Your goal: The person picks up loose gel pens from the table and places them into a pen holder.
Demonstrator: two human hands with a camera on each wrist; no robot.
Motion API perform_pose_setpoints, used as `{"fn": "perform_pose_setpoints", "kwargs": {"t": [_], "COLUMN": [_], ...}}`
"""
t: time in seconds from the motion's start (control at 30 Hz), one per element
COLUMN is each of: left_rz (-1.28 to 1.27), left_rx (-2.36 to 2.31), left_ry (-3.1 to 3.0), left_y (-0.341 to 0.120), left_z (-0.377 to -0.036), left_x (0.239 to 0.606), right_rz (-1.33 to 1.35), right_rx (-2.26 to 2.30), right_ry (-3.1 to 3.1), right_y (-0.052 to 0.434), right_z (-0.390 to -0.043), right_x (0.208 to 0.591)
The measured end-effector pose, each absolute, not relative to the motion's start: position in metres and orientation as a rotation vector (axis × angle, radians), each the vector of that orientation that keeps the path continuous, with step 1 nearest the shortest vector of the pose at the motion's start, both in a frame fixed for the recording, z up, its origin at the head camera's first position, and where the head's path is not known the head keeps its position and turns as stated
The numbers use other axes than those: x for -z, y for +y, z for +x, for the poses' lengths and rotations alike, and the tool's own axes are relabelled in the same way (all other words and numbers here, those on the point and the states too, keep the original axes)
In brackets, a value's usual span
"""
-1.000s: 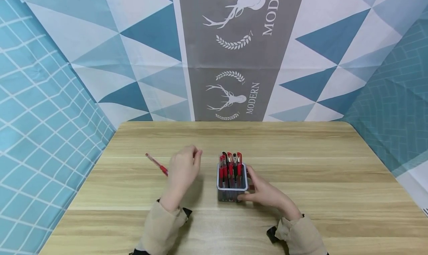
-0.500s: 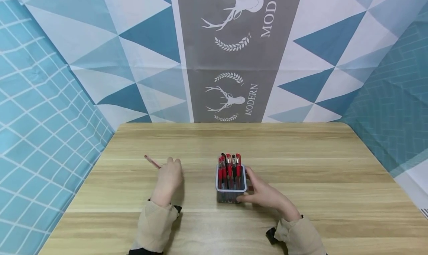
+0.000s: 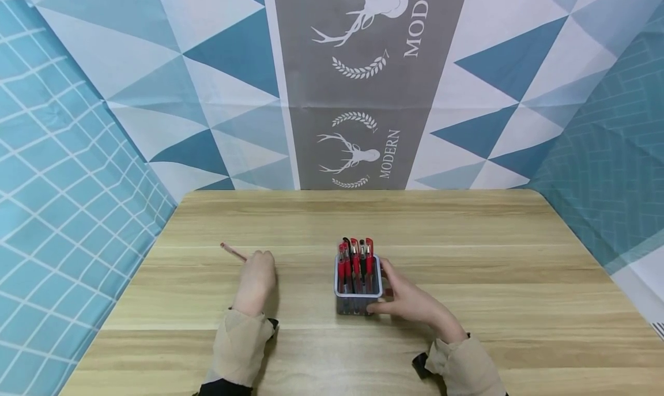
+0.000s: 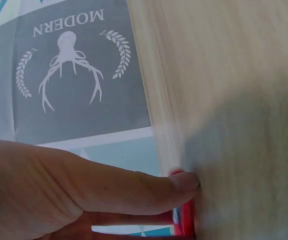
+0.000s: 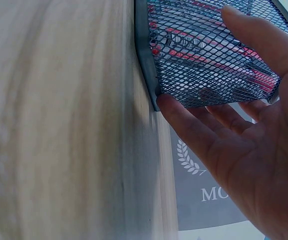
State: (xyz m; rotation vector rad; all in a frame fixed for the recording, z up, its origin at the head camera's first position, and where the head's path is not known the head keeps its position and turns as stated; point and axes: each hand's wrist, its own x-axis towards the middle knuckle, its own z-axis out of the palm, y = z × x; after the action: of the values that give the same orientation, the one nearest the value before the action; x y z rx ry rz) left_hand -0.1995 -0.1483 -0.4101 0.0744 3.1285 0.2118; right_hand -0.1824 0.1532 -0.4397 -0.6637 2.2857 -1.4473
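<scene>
A person's left hand [image 3: 256,281] lies knuckles-up on a loose red pen [image 3: 233,252] at the table's [image 3: 467,257] left, fingers curled onto it; whether they truly pinch it cannot be told. The right hand [image 3: 410,298], fingers relaxed and extended, cups the right wall of a mesh pen holder [image 3: 358,295] at centre. A weak pinch could let the pen roll away; a nudge could tip the holder.

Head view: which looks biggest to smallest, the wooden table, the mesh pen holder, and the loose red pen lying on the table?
1. Wooden table, by far the largest.
2. Mesh pen holder, held by the right hand.
3. Loose red pen, a thin sliver; the left hand covers part of it, so its full length is unsure.
</scene>
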Motion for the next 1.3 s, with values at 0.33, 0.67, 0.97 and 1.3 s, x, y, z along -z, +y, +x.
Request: {"fn": "perform_pose_setpoints", "kwargs": {"t": [0.33, 0.67, 0.97, 1.3], "left_rz": [0.118, 0.218, 0.442, 0.711], "left_rx": [-0.144, -0.163, -0.155, -0.305], "left_ry": [3.207, 3.271, 3.517, 3.778], "left_y": [-0.15, -0.146, -0.139, -0.125], "left_z": [-0.203, -0.209, -0.211, -0.205], "left_x": [0.415, 0.413, 0.407, 0.388], "right_rz": [-0.663, -0.66, -0.652, -0.654], "right_rx": [1.433, 1.441, 1.436, 1.434], "right_ry": [2.306, 2.298, 2.303, 2.306], "right_y": [0.154, 0.154, 0.154, 0.153], "right_z": [-0.182, -0.182, -0.181, -0.182], "right_x": [0.44, 0.438, 0.437, 0.438]}}
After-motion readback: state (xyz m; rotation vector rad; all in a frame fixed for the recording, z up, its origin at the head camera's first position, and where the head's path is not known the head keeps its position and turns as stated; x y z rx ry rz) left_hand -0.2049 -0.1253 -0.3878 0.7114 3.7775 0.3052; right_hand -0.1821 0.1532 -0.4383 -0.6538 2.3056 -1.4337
